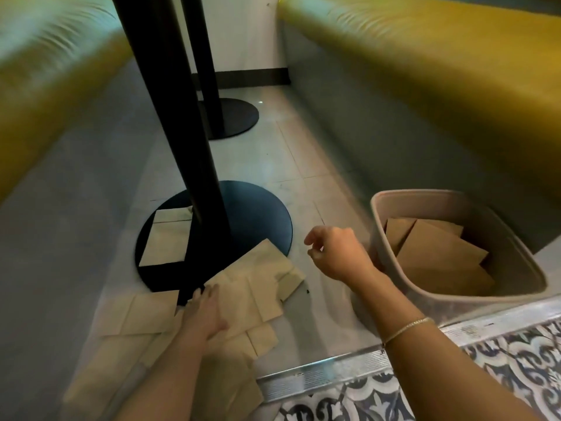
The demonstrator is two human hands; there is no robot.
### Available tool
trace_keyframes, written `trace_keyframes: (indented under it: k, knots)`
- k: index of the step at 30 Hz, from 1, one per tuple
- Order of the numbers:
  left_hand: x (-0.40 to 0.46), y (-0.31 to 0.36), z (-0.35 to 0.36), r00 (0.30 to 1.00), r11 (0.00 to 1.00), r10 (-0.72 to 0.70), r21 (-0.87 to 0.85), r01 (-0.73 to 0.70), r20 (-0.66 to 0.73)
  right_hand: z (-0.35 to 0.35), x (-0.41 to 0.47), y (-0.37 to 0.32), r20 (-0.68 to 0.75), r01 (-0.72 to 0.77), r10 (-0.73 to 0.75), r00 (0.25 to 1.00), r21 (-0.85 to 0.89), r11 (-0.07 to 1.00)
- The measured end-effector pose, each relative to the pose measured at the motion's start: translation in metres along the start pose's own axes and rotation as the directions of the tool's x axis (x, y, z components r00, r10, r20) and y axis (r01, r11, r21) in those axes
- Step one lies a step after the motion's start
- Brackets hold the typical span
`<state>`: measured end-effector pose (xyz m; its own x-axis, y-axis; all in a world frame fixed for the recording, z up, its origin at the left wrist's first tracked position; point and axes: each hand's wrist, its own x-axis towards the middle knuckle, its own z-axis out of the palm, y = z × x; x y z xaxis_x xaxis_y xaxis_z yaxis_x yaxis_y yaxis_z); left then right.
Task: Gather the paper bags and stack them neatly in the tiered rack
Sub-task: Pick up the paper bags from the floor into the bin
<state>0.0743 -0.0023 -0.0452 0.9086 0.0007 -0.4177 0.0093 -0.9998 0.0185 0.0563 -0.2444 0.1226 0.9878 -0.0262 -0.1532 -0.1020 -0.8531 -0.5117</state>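
Several flat brown paper bags (pixel 252 287) lie scattered on the floor under a table, overlapping each other. My left hand (pixel 206 314) rests flat on that pile with straight fingers. One more bag (pixel 167 238) lies on the round black table base, partly behind the pole. My right hand (pixel 337 253) hovers in the air to the right of the pile, fingers loosely curled and holding nothing. A beige plastic bin (pixel 385 244) stands at the right with several paper bags (pixel 437 256) inside. No tiered rack is in view.
A black table pole (pixel 179 117) rises from a round black base (pixel 258 220); a second pole and base (pixel 233 117) stand farther back. Yellow bench seats flank both sides. A metal threshold strip (pixel 328 372) and patterned tiles lie at the near edge.
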Motion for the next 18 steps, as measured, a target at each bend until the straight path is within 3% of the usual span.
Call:
trace_keyframes:
  k: [3, 7, 10, 14, 18]
  knots:
    - [0.004, 0.001, 0.003, 0.999, 0.999, -0.028, 0.030, 0.029, -0.039, 0.004, 0.002, 0.004, 0.012, -0.009, 0.009, 1.000, -0.032, 0.999]
    - [0.006, 0.007, -0.003, 0.980, 0.999, 0.000, 0.045, 0.009, -0.199, 0.007, 0.002, 0.008, 0.040, -0.022, 0.025, 0.999, -0.073, 0.997]
    - [0.011, 0.009, -0.016, 0.966, 0.963, -0.033, -0.267, -0.038, -0.256, 0.010, 0.003, 0.008, 0.049, -0.059, 0.062, 0.997, -0.064, 0.996]
    - [0.013, 0.015, -0.057, 0.978, 0.676, 0.198, -0.714, -0.181, -0.061, 0.014, 0.006, 0.008, 0.065, -0.139, 0.139, 0.988, -0.003, 0.990]
    - [0.007, 0.035, -0.090, 0.946, 0.475, 0.312, -0.849, -0.231, -0.082, 0.010, 0.009, 0.003, 0.108, -0.139, 0.131, 0.986, 0.068, 0.988]
